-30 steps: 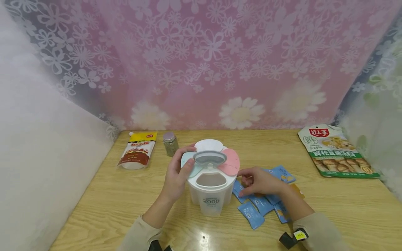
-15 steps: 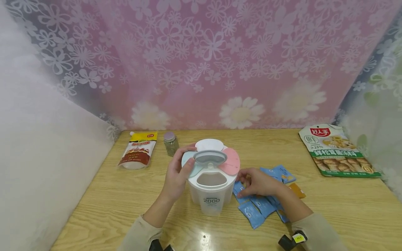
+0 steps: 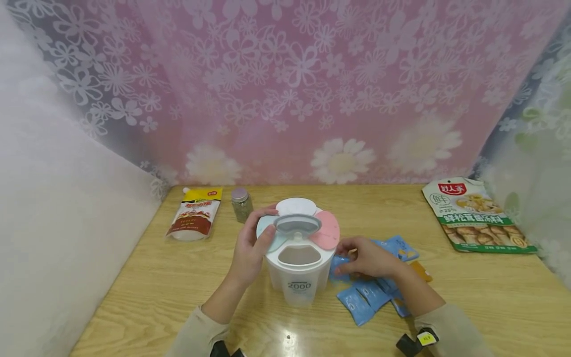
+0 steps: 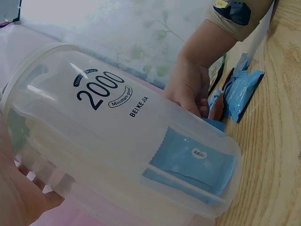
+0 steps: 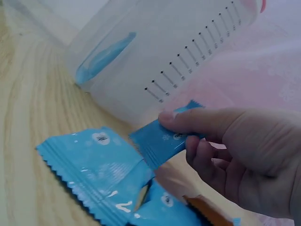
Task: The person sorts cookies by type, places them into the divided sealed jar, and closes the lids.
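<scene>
A clear plastic storage canister (image 3: 300, 286) marked "2000" stands upright on the table, with blue, white and pink lid sections. Its grey front flap (image 3: 298, 223) is raised over an opening. My left hand (image 3: 250, 253) grips the canister's upper left side, thumb on the blue section. Inside, near the bottom, lies a blue snack packet (image 4: 195, 160). Right of the canister, my right hand (image 3: 373, 258) pinches another blue snack packet (image 5: 162, 139) between thumb and fingers, close to the canister wall. Several more blue packets (image 3: 357, 305) lie under and around that hand.
An orange-brown packet (image 3: 421, 271) lies among the blue ones. Toward the back left are a spouted pouch (image 3: 195, 215) and a small jar (image 3: 242, 205) with a purple lid. A large mushroom-pictured bag (image 3: 479, 215) lies at the back right.
My right hand has taken up a blue packet and drawn it slightly away from the packets in front. The left hand and the canister stay in place.
</scene>
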`<state>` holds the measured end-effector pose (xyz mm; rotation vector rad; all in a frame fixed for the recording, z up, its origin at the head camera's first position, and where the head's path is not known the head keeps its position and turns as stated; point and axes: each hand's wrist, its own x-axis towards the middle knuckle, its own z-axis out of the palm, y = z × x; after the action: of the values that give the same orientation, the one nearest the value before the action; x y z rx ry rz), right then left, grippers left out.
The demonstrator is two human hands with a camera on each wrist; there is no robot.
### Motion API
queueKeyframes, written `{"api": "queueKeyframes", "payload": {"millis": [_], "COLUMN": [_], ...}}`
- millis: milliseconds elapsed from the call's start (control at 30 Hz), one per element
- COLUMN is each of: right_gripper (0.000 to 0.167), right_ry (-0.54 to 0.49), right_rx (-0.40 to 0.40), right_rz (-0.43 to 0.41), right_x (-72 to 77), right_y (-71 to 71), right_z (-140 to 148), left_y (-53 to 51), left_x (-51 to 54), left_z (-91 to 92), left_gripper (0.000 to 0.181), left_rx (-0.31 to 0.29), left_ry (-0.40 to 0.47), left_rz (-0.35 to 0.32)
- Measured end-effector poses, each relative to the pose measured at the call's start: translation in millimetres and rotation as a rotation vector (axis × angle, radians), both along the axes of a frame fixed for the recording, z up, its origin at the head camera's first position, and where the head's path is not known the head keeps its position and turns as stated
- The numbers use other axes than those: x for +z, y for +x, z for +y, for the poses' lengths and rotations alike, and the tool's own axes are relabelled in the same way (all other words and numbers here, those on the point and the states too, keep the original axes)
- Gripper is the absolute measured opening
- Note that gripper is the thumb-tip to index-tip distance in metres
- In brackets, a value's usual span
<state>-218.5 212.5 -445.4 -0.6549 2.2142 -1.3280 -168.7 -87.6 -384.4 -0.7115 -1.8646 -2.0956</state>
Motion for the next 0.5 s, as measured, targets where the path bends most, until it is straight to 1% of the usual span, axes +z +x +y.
{"api": "queueKeyframes", "payload": {"millis": [67, 200, 400, 500], "right_gripper": [0.029, 0.025, 0.022, 0.02], "right_ry": [-0.005, 0.0, 0.006, -0.003], "right_rx": [0.003, -0.004, 0.008, 0.034], "right_rz": [-0.036, -0.036, 0.031, 0.101], "right_x": [3.8, 14.6, 37.3, 49.9], "right_y": [0.2, 1.2, 7.8, 13.2], "right_z": [2, 7, 14, 17], "left_y": [-0.3, -1.4, -1.0, -1.3], "left_x": [-0.3, -1.0, -2.2, -2.2], "left_z": [-0.5, -0.9, -1.1, -1.5], "left_gripper": [0.035, 0.035, 0.034, 0.034], "left_rx": [0.001, -0.004, 0.001, 0.004], "left_ry": [0.004, 0.004, -0.006, -0.015], "left_rz": [0.0, 0.004, -0.007, -0.012]}}
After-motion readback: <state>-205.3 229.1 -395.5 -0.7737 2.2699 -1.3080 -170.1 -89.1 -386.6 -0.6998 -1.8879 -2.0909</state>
